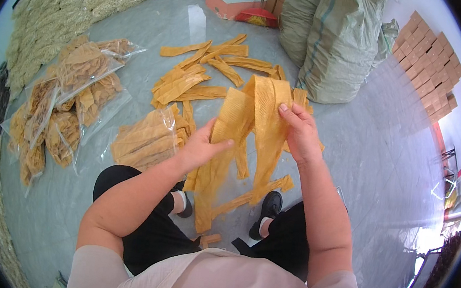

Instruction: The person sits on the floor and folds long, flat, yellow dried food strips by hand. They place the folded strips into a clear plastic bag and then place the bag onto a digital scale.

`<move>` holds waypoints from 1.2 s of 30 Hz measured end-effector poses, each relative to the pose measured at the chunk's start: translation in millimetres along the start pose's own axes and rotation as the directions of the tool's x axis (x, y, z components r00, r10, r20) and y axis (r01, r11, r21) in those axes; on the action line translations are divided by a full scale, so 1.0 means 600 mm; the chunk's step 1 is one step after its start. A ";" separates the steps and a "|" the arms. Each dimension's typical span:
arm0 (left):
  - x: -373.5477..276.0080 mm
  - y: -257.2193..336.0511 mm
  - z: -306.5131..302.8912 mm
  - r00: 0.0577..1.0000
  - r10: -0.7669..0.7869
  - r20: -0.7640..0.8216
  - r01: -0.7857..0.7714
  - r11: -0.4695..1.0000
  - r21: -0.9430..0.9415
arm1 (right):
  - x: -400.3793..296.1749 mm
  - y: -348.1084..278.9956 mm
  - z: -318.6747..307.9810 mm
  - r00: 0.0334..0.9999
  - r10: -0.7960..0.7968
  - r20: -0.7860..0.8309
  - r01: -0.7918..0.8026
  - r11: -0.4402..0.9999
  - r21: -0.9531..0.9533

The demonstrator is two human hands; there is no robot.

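Note:
Between my hands hang long yellow strips (272, 119) that look like dried tofu skin, folded over at the top with their ends dangling. My right hand (302, 132) pinches the right-hand fold between thumb and fingers. On the left, my left hand (205, 143) holds another length of strip (233, 111), its thumb in front and its fingers hidden behind. Beyond my hands, more loose strips (182, 83) lie scattered on the floor. Close to my left forearm is a clear plastic bag (145, 138) with strips laid lengthwise in it. One strip (246, 197) lies between my shoes.
Several filled clear bags (84, 65) are heaped at the left on the grey floor (377, 170). Pale bundled goods (73, 0) are stacked behind them. Large woven sacks (339, 50) stand at the far right, near a red dustpan (257, 17). Cardboard boxes (429, 63) line the right wall.

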State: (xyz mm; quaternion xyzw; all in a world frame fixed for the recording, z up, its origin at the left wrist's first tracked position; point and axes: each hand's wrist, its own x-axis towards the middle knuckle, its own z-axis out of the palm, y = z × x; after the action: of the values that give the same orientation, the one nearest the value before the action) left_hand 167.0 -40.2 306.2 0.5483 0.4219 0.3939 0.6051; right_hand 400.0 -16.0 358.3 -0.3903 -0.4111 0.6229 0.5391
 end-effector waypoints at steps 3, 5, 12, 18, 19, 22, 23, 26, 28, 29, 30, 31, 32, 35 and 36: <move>0.006 -0.014 0.007 0.991 0.117 -0.060 -0.108 0.984 0.140 | -0.006 0.014 0.016 0.985 0.156 0.067 -0.163 0.981 0.104; 0.010 -0.022 0.009 0.981 0.172 -0.088 -0.161 0.980 0.118 | -0.018 0.021 0.041 0.988 0.134 0.076 -0.142 0.983 0.113; 0.007 -0.027 0.024 0.979 0.190 -0.076 -0.191 0.982 -0.005 | -0.034 0.090 0.100 0.983 -0.158 -0.090 0.165 0.984 0.071; 0.001 0.001 0.039 0.999 -0.047 -0.025 0.034 0.926 -0.377 | -0.029 0.115 0.109 0.959 -0.222 -0.177 0.232 0.972 0.040; 0.002 0.003 0.040 0.996 -0.089 -0.002 0.077 0.878 -0.472 | -0.029 0.119 0.109 0.951 -0.241 -0.192 0.249 0.968 0.020; -0.003 0.027 0.042 0.988 -0.118 0.100 0.155 0.726 -0.670 | -0.028 0.113 0.116 0.938 -0.283 -0.201 0.282 0.959 -0.032; -0.001 0.025 0.044 0.997 -0.067 0.032 0.073 0.813 -0.577 | -0.027 0.113 0.116 0.934 -0.299 -0.195 0.294 0.954 -0.056; 0.001 0.022 0.045 0.991 0.093 -0.097 -0.114 0.963 -0.245 | -0.022 0.108 0.120 0.903 -0.381 -0.199 0.369 0.925 -0.095; 0.009 0.030 0.034 0.984 0.151 -0.095 -0.156 0.987 -0.046 | -0.014 0.081 0.115 0.840 -0.481 -0.252 0.470 0.876 -0.106; 0.010 0.029 0.029 0.983 0.178 -0.055 -0.176 0.984 0.028 | -0.006 0.060 0.109 0.797 -0.546 -0.259 0.502 0.837 -0.218; 0.007 0.027 0.019 0.980 0.198 -0.025 -0.194 0.975 0.108 | 0.005 0.036 0.102 0.757 -0.603 -0.251 0.525 0.790 -0.318; 0.007 0.027 0.017 0.975 0.220 0.015 -0.219 0.960 0.176 | 0.008 0.023 0.087 0.800 -0.573 -0.178 0.490 0.795 -0.358; 0.006 0.028 0.016 0.975 0.218 0.040 -0.221 0.940 0.259 | 0.011 0.009 0.071 0.837 -0.538 -0.102 0.460 0.792 -0.401; 0.001 0.028 0.010 0.978 0.191 0.087 -0.210 0.897 0.389 | 0.010 0.001 0.045 0.971 -0.168 0.168 0.218 0.912 -0.346; 0.002 0.028 0.010 0.979 0.182 0.087 -0.201 0.915 0.349 | 0.009 -0.002 0.045 0.979 -0.123 0.162 0.168 0.936 -0.310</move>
State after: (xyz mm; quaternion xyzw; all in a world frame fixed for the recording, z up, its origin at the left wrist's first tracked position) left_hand 172.8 -39.4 323.0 0.6977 0.4144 0.3537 0.4652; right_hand 374.9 -13.0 368.7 -0.3968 -0.5717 0.5316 0.4827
